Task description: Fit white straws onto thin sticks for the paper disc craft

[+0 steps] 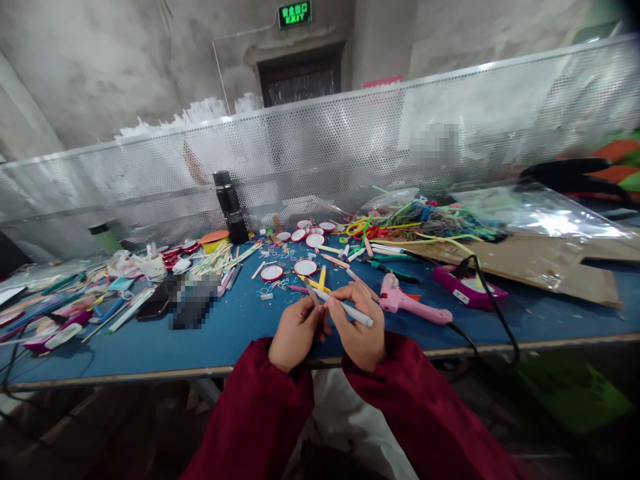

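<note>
- Pinching a white pen [359, 315], the right hand [363, 340] has it in view over the near edge of the tabletop [227, 337], thumb and fingers pressed together around the barrel.
- And here's the left hand [294, 337], just to the left, its fingers closed on a thin stick [311, 287] that pokes out at the far side of the grip.
- Now the line that matters: the pen's long axis slants from far left to near right, its narrow end aimed leftward at the left hand's fingertips, its blunt end out to the right.
- The thin stick leans the same way but steeper, running more near-to-far, so the two lines converge right between the hands.
- The pen's narrow end sits just beside the stick; whether they touch, one cannot tell from here.
- The right hand owns the pen, the left hand owns the stick, and the gap between them is tiny!
- Just beyond the fingertips lie crossed yellow sticks [322, 277], with a white disc [305, 267] farther still; off to the right, a pink glue gun [416, 305] lies apart from both hands.
</note>
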The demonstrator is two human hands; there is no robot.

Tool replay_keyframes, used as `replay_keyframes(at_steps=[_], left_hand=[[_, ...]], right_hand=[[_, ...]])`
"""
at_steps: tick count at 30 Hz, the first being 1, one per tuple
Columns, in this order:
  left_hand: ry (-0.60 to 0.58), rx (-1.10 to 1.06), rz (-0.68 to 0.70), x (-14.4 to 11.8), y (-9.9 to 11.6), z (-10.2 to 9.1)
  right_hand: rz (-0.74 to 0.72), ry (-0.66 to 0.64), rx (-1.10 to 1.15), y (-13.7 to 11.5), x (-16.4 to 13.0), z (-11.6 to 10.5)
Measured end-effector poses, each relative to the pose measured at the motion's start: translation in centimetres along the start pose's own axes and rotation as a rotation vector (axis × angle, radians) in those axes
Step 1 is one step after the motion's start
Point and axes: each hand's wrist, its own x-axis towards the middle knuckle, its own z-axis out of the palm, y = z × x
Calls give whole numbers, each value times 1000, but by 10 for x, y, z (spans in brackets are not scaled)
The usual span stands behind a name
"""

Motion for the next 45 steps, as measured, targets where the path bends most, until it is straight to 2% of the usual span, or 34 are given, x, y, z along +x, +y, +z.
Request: replay_keyframes(at_steps=[5, 11, 16, 21, 26, 30, 34, 39, 45], left_hand=[[-4, -12, -8, -1, 2, 1], [-3, 5, 4, -1, 3, 1], [0, 30, 6, -1, 2, 0], [-1, 8, 6, 0, 3, 1], [-1, 21, 0, -1, 4, 1], [-4, 22, 0, -1, 5, 0], [-8, 24, 20, -1, 4, 0], [-3, -2, 6, 0, 2, 0], [-5, 7, 2, -1, 1, 0]], right_hand=[[-45, -17, 17, 0, 0, 1], [8, -8, -6, 1, 0, 0], [-44, -16, 3, -1, 0, 1], [-4, -4, -13, 0, 0, 0], [-18, -20, -10, 0, -1, 0], [-19, 21, -21, 0, 0, 0], [-63, -15, 1, -1, 1, 0], [-23, 5, -34, 0, 0, 0], [-59, -14, -18, 2, -1, 0]])
